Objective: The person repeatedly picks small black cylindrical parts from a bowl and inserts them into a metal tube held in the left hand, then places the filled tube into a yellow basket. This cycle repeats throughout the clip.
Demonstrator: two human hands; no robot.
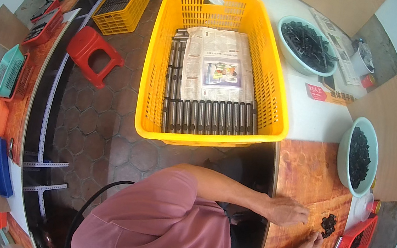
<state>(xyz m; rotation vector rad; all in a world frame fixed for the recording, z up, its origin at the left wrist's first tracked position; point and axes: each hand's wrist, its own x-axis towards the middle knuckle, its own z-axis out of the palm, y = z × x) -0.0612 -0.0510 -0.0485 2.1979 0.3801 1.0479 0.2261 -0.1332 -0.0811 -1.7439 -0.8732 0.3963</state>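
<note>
Small black parts (328,225) lie in a loose pile on the wood-patterned tabletop (302,166) at the right. My left hand (288,212) is over the tabletop, left of the pile, with its fingers curled in. Closer to the pile's near edge is my right hand (308,247), its fingers bent and drawn together. Whatever either hand pinches is too small to make out. Just right of the pile, a red basket (370,228) holds more black pieces.
A yellow crate (277,98) with rows of metal cylinders and a newspaper stands beyond my arms. Two pale green bowls (319,73) of black parts are at the right. A red stool (85,45) and another yellow crate (129,19) are on the tiled floor. Baskets line the left bench.
</note>
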